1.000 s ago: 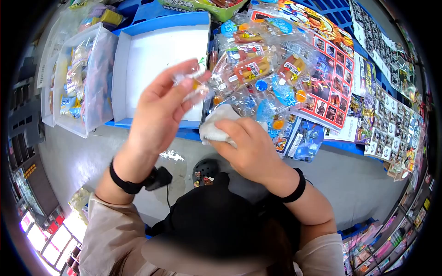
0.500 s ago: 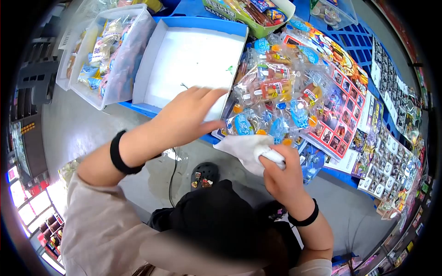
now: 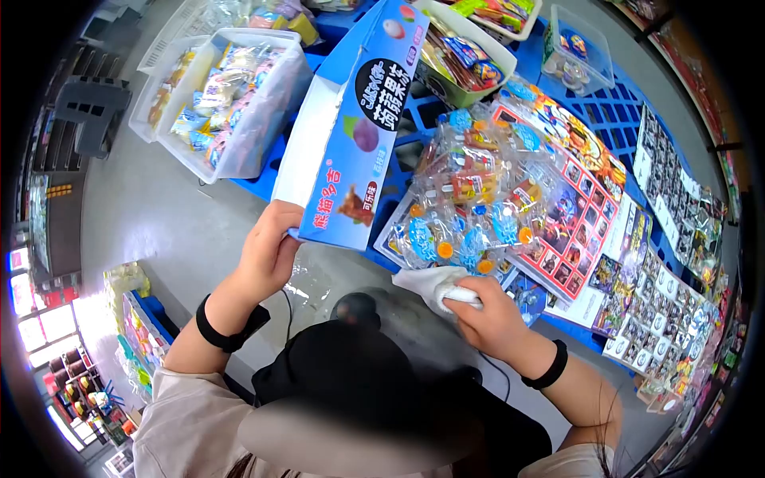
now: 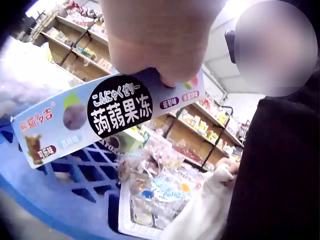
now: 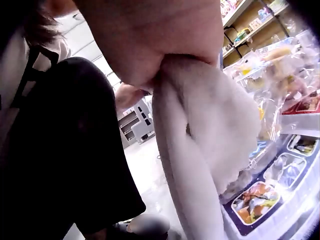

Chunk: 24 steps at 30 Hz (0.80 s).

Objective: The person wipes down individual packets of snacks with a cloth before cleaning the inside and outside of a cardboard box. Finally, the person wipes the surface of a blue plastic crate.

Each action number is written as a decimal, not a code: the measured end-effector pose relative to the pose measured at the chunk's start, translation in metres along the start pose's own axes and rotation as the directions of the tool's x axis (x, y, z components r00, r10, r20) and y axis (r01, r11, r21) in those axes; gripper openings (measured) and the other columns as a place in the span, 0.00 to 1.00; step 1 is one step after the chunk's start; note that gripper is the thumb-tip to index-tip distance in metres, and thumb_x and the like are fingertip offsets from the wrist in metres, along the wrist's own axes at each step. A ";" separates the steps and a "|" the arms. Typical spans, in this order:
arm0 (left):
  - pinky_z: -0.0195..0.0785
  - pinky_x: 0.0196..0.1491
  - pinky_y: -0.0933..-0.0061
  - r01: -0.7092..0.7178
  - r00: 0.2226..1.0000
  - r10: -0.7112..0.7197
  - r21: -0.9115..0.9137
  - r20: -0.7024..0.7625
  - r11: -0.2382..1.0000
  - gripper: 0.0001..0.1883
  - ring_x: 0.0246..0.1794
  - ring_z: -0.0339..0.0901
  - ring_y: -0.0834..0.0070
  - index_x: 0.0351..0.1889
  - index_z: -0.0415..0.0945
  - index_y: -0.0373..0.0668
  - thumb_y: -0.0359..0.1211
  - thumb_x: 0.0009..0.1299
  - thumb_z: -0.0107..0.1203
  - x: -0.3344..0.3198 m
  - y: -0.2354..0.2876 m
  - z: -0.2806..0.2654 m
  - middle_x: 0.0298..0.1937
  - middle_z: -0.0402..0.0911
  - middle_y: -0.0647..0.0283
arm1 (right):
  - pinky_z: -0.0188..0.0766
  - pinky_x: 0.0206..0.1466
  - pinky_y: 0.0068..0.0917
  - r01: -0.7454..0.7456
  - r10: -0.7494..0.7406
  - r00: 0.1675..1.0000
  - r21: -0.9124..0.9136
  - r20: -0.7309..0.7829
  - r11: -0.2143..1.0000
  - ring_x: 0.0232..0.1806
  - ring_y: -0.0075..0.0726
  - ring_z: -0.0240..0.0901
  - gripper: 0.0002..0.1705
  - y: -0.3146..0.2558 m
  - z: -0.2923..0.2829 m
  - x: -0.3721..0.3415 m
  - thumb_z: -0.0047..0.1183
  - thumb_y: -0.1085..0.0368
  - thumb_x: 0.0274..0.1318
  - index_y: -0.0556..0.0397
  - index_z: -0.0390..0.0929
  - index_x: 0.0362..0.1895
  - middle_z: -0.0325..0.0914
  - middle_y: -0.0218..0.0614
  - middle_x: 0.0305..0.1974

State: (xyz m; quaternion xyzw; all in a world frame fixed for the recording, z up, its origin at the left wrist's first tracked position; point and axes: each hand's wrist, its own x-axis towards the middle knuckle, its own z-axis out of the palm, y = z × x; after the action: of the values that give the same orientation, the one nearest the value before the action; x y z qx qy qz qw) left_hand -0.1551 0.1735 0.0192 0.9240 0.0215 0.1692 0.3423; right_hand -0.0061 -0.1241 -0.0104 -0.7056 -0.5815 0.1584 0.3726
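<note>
Blue fruit-printed rectangular cardboard box with a white interior (image 3: 351,151) is sitting tilted at the left part of the blue plastic lattice-topped table (image 3: 629,131), printed side wall facing up; its near end is poking out past the table edge; whether its far edge is resting on the lattice, I'm not able to tell.

Step in hand is looking like box handling with a wiping cloth ready; doing it well is meaning a firm corner hold without creasing the thin card, a slow, level turn, and keeping the far end off the clear plastic pouches with blue labels and orange caps (image 3: 478,199), which are lying just beside it.

Bare left hand (image 3: 267,251) is closing thumb and fingers on the near left corner; finger depth is staying hidden; the box is extending up and away from that grip, far end well apart, so leverage is working against it.

Bare right hand (image 3: 494,315) is curling round a bunched white fabric cloth (image 3: 430,285); loose end is pointing toward the box, not touching it; translucent plastic bin of wrapped pieces (image 3: 263,127) is standing left of the box.
</note>
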 end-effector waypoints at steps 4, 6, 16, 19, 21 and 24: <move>0.62 0.43 0.65 -0.115 0.993 0.117 -0.065 0.025 0.991 0.22 0.38 0.68 0.58 0.38 0.68 0.38 0.11 0.45 0.46 -0.010 -0.016 0.012 0.37 0.71 0.55 | 0.68 0.40 0.34 0.024 -0.025 1.000 -0.030 -0.017 0.999 0.39 0.47 0.67 0.18 0.003 0.003 0.005 0.56 0.75 0.37 0.50 0.77 0.39 0.68 0.42 0.43; 0.61 0.43 0.65 -0.126 0.991 0.128 -0.084 0.026 0.988 0.22 0.38 0.68 0.58 0.38 0.68 0.38 0.12 0.44 0.47 -0.010 -0.022 0.015 0.37 0.71 0.56 | 0.68 0.41 0.35 -0.010 0.006 0.997 -0.061 -0.077 0.998 0.40 0.49 0.67 0.18 0.006 0.008 0.008 0.55 0.76 0.36 0.51 0.77 0.38 0.67 0.44 0.42; 0.59 0.44 0.66 -0.186 0.976 0.200 -0.147 0.088 0.971 0.20 0.39 0.68 0.62 0.38 0.70 0.41 0.15 0.46 0.50 -0.010 -0.038 0.021 0.38 0.72 0.61 | 0.68 0.40 0.36 -0.160 0.146 0.977 -0.081 -0.158 0.984 0.40 0.51 0.68 0.21 0.003 0.018 -0.007 0.55 0.78 0.32 0.51 0.76 0.38 0.68 0.46 0.41; 0.59 0.43 0.66 -0.232 0.966 0.243 -0.122 0.087 0.965 0.19 0.40 0.68 0.63 0.38 0.70 0.42 0.15 0.48 0.51 -0.010 -0.044 0.024 0.38 0.72 0.62 | 0.68 0.40 0.35 -0.173 0.161 0.975 -0.073 -0.155 0.982 0.39 0.50 0.68 0.21 0.004 0.022 -0.010 0.54 0.78 0.32 0.51 0.76 0.39 0.68 0.46 0.41; 0.59 0.42 0.66 -0.169 0.976 0.178 -0.077 0.127 0.983 0.18 0.40 0.69 0.64 0.38 0.71 0.43 0.17 0.49 0.52 -0.011 -0.048 0.027 0.38 0.72 0.64 | 0.68 0.40 0.35 -0.189 0.176 0.973 -0.077 -0.152 0.979 0.40 0.50 0.68 0.21 0.005 0.023 -0.010 0.54 0.79 0.32 0.51 0.76 0.39 0.68 0.46 0.41; 0.60 0.43 0.67 -0.200 0.960 0.214 -0.091 0.182 0.976 0.18 0.40 0.69 0.66 0.39 0.71 0.43 0.19 0.50 0.53 -0.009 -0.049 0.026 0.39 0.73 0.65 | 0.68 0.40 0.35 -0.217 0.205 0.968 -0.075 -0.146 0.973 0.40 0.50 0.68 0.21 0.005 0.024 -0.009 0.53 0.79 0.33 0.51 0.76 0.39 0.68 0.46 0.42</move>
State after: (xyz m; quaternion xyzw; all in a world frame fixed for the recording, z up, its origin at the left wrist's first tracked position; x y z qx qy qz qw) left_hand -0.1511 0.1932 -0.0336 0.9202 -0.1142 0.1154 0.3561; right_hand -0.0213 -0.1249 -0.0319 -0.7889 -0.4826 0.1218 0.3604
